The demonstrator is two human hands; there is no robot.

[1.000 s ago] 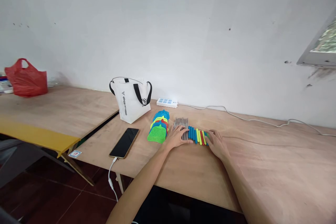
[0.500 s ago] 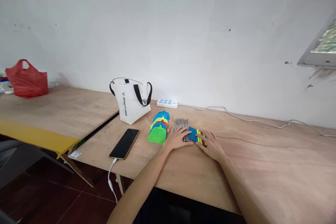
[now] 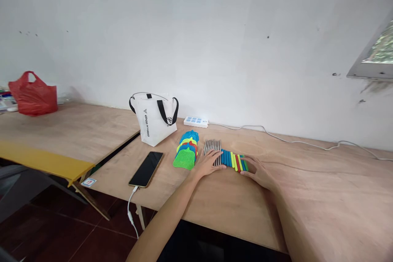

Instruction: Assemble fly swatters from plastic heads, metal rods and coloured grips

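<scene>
A row of coloured handles (image 3: 233, 159), blue, yellow, red and green, lies side by side on the wooden table (image 3: 307, 196), with thin metal rods (image 3: 212, 146) sticking out toward the wall. My left hand (image 3: 209, 161) lies flat with its fingers stretched over the near ends of the rods. At the right end of the row my right hand (image 3: 259, 170) rests open on the table, fingers against the last green handle. A stack of coloured mesh swatter heads (image 3: 186, 149) sits just left of my left hand.
A black phone (image 3: 146, 168) on a white cable lies left of the stack. A white tote bag (image 3: 155, 118) stands behind it, and a power strip (image 3: 195, 121) with a cord sits by the wall. A second table (image 3: 61, 131) holds a red plastic bag (image 3: 33, 93).
My right hand, which lay over the coloured handles half a second ago, has slid right to the end of the row, so the handles show again. My left hand has stayed in place.
</scene>
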